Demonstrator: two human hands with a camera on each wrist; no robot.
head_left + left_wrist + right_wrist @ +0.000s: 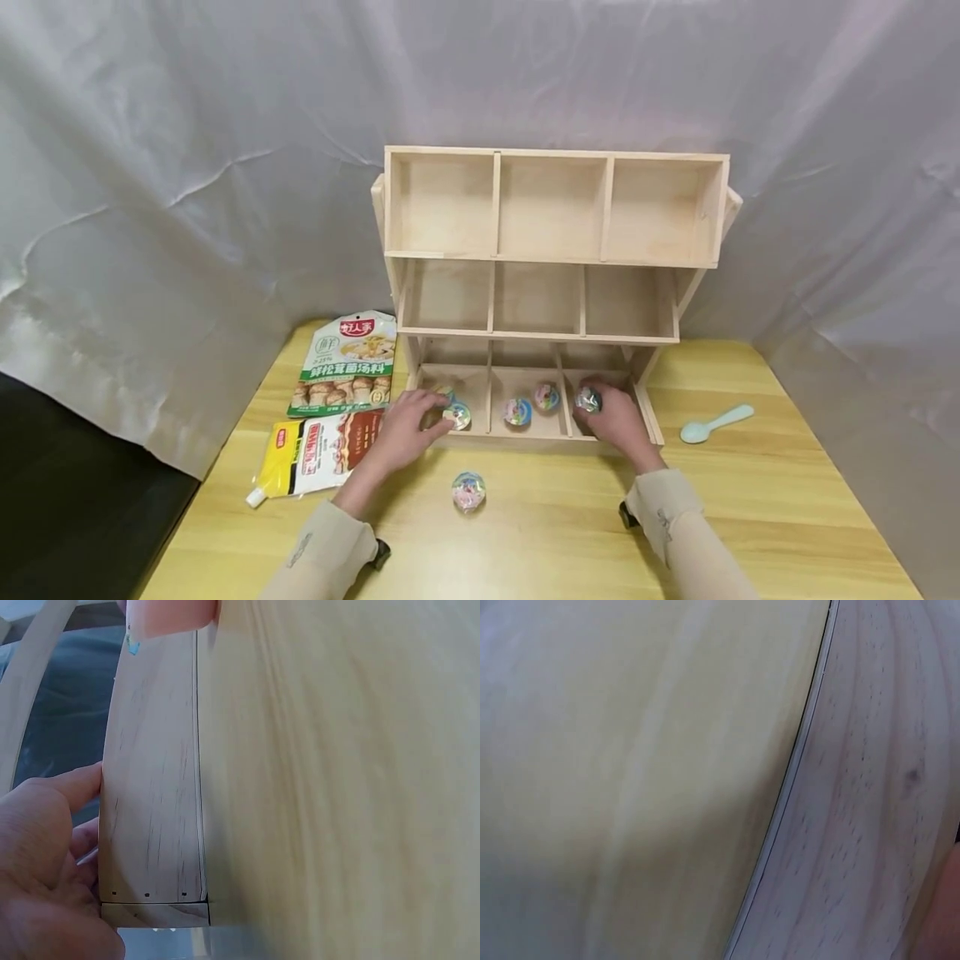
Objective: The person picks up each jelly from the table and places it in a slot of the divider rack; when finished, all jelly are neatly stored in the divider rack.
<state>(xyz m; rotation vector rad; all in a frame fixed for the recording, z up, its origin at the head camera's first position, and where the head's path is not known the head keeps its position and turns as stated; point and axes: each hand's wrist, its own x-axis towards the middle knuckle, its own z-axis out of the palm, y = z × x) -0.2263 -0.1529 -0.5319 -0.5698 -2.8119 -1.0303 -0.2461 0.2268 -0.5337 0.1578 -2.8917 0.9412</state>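
Observation:
In the head view, my left hand (401, 429) reaches into the bottom tier's left compartment, thumb and fingertips pinching a small jelly cup (457, 415) with a shiny printed lid. Just behind it is another, partly hidden cup (446, 392). A coloured speck shows by my thumb tip (169, 616) in the left wrist view, over the front board (150, 780). My right hand (618, 421) grips a jelly cup (588, 399) inside the bottom right compartment; its fingertips are partly hidden. Two more cups, one pink and blue (517, 412), the other pinkish (546, 397), sit in the middle compartment.
A three-tier wooden rack (551, 258) with divided compartments stands at the back. One jelly cup (468, 492) lies on the wooden table (555, 525) in front. To the left are a green-white food pouch (345, 367) and a spouted pouch (318, 454); a pale green spoon (716, 423) lies right.

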